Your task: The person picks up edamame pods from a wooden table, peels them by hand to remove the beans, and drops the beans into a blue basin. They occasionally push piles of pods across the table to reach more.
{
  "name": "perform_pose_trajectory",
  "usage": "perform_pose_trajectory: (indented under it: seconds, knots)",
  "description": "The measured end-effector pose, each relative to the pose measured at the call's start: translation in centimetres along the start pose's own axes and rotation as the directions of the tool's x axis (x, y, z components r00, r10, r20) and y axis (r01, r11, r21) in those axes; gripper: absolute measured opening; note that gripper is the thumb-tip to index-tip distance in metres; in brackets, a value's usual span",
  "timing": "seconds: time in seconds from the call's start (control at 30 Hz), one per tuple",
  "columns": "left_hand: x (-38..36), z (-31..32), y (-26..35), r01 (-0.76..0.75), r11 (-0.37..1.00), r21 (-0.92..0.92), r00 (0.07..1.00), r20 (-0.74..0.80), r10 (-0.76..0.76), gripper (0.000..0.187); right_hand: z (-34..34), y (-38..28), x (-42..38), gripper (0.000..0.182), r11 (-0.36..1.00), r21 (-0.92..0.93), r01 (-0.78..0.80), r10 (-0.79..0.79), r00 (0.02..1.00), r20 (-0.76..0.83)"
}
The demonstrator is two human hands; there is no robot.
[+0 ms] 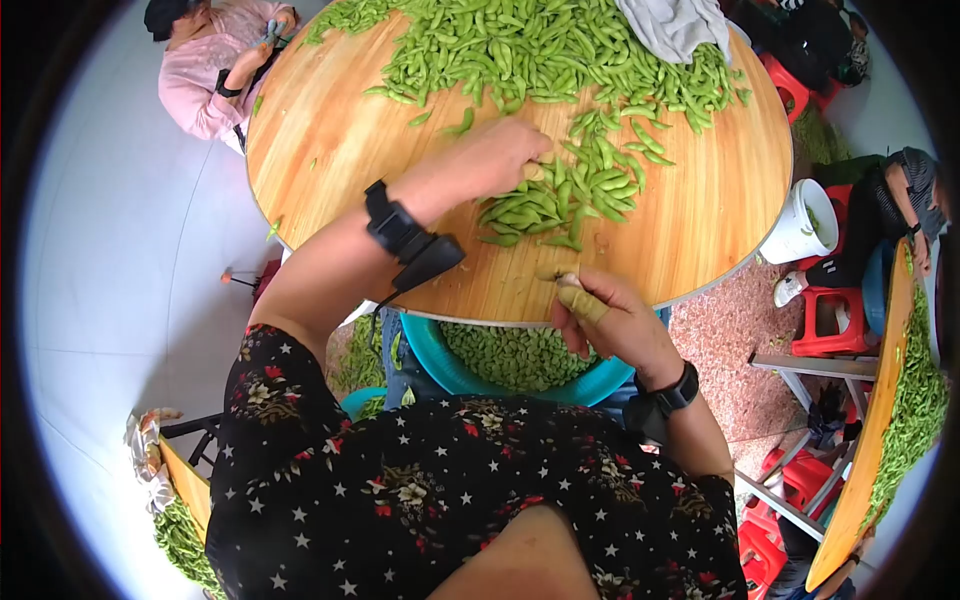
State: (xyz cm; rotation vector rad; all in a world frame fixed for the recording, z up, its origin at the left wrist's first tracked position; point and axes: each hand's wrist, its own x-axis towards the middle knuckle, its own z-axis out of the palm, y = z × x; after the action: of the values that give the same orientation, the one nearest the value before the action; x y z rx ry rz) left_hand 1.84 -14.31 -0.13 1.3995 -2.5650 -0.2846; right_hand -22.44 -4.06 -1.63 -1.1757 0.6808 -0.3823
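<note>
A teal basin (424, 352) beside the table (335, 130) holds shelled beans (520, 357).

Round light-brown tabletop (345, 130): wood-look, streaked grain, smooth, soft sheen. Plump green bean pods (520, 50): satiny, lightly bumpy skins. Pale green shelled beans (520, 355): smooth, rather matt. Round turquoise basin (426, 358): smooth plastic, shiny rim. Crumpled grey cloth (680, 27): soft, creased, matt. Black star-and-flower-print top (400, 500): thin cloth, matt. Yellowish finger wrap (582, 303) on right hand (622, 322): matt, material unclear. White bucket (793, 238): smooth plastic. Low red stool (828, 346): glossy plastic. Reddish speckled floor (715, 345): stone-like.
</note>
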Motion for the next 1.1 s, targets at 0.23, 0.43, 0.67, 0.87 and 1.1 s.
perform_pose_trajectory:
  seconds: [0.23, 0.43, 0.67, 0.87, 1.1]
  knots:
    - [-5.2, 0.7, 1.5, -0.038, 0.987, -0.153, 0.892, -0.451, -0.035, 0.018, 0.8, -0.7, 1.3, 0.029, 0.985, -0.083, 0.151, -0.161, 0.977, -0.142]
    - [-6.3, 0.2, 1.4, 0.031, 0.995, -0.096, 0.913, -0.402, -0.067, 0.023, 1.1, -0.7, 3.7, 0.025, 0.965, -0.11, 0.239, -0.258, 0.942, -0.213]
    - [-7.2, -0.2, 3.4, 0.012, 0.983, -0.184, 0.905, -0.416, -0.089, 0.017, 1.7, -1.0, 4.0, 0.024, 0.936, -0.162, 0.314, -0.349, 0.888, -0.298]
    - [-7.6, 0.2, 4.4, 0.078, 0.853, -0.515, 0.881, -0.365, -0.3, 0.017, 2.2, -1.2, 4.0, 0.027, 0.932, -0.23, 0.28, -0.339, 0.899, -0.276]
    - [-9.6, -1.1, 7.7, 0.003, 0.848, -0.529, 0.909, -0.352, -0.222, 0.023, 3.5, -1.9, 2.7, 0.028, 0.922, -0.24, 0.304, -0.36, 0.901, -0.242]
